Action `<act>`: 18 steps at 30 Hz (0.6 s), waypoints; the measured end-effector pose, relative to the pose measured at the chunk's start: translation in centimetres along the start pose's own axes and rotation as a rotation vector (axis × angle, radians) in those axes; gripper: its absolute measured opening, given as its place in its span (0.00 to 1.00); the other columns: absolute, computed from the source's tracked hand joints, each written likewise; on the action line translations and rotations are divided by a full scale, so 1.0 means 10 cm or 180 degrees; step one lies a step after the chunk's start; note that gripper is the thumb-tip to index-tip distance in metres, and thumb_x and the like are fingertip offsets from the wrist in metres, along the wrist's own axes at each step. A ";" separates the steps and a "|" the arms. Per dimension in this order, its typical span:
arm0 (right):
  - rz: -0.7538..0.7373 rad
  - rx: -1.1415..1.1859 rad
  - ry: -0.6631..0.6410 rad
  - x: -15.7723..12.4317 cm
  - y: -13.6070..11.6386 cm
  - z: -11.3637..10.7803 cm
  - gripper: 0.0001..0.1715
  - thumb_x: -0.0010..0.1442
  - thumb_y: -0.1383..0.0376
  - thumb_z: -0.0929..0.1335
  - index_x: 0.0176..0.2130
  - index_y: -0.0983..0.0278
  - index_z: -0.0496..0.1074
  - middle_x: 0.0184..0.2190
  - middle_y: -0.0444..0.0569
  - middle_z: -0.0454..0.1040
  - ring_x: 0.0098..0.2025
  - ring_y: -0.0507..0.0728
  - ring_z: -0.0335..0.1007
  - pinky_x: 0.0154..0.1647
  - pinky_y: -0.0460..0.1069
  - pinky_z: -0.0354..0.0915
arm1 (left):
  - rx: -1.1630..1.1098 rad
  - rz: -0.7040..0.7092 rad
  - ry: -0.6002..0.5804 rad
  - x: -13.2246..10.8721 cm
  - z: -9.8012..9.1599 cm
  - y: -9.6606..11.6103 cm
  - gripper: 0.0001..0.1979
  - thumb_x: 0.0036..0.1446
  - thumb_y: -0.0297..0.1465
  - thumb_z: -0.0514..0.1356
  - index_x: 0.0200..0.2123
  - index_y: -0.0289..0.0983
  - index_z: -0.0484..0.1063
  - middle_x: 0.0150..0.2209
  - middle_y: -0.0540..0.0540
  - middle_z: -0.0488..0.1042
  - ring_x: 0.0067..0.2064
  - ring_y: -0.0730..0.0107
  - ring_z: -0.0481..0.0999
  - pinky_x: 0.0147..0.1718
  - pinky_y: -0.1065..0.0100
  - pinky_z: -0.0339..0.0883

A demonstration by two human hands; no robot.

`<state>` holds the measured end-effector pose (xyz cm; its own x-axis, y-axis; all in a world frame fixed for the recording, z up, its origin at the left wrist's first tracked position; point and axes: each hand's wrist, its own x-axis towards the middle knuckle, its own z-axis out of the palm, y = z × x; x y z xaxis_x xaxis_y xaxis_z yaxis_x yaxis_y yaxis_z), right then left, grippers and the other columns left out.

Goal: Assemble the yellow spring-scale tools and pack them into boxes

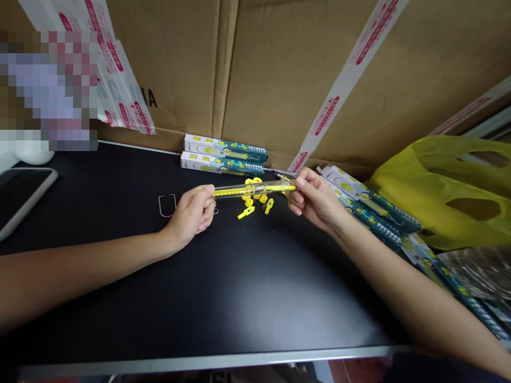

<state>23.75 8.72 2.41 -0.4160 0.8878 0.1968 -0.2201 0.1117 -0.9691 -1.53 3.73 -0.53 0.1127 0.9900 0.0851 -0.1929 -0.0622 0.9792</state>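
Both hands hold a clear tube with a yellow spring inside (251,189), level above the black table (223,276). My left hand (194,213) is closed round the tube's left end. My right hand (313,199) pinches its right end with fingers pressed together. Under the tube, several small yellow plastic parts (255,205) lie loose on the table. A bent wire hook (167,205) lies just left of my left hand.
Two boxed sets (223,155) rest against the cardboard boxes (279,69) at the back. More boxed sets (371,207) lie at the right beside a yellow plastic bag (447,191). A phone (22,197) sits at the far left.
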 end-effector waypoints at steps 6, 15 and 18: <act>0.0041 -0.0030 -0.0014 -0.04 0.01 0.07 0.20 0.54 0.58 0.73 0.29 0.60 0.59 0.14 0.34 0.61 0.15 0.46 0.52 0.13 0.40 0.57 | 0.0102 0.0026 -0.0094 -0.01 0.01 0.01 0.19 0.63 0.32 0.47 0.19 0.39 0.50 0.11 0.58 0.51 0.11 0.83 0.50 0.09 0.77 0.43; -0.0191 -0.0044 0.0455 -0.09 -0.03 0.20 0.20 0.55 0.56 0.73 0.28 0.60 0.59 0.11 0.32 0.56 0.13 0.44 0.44 0.11 0.39 0.50 | 0.0128 -0.0063 -0.0606 -0.02 0.01 0.01 0.19 0.65 0.35 0.46 0.20 0.39 0.52 0.12 0.58 0.52 0.12 0.82 0.51 0.11 0.76 0.45; -0.0130 0.0030 0.0509 -0.09 -0.05 0.22 0.19 0.54 0.56 0.73 0.29 0.60 0.60 0.13 0.33 0.58 0.14 0.45 0.46 0.12 0.39 0.50 | 0.0169 -0.0018 -0.0535 -0.02 0.00 0.00 0.21 0.65 0.37 0.46 0.19 0.39 0.52 0.13 0.57 0.53 0.12 0.82 0.52 0.11 0.76 0.46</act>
<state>22.30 6.88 3.04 -0.2609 0.9425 0.2091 -0.2425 0.1457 -0.9592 -1.54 3.53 -0.53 0.2759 0.9555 0.1047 -0.1405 -0.0677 0.9878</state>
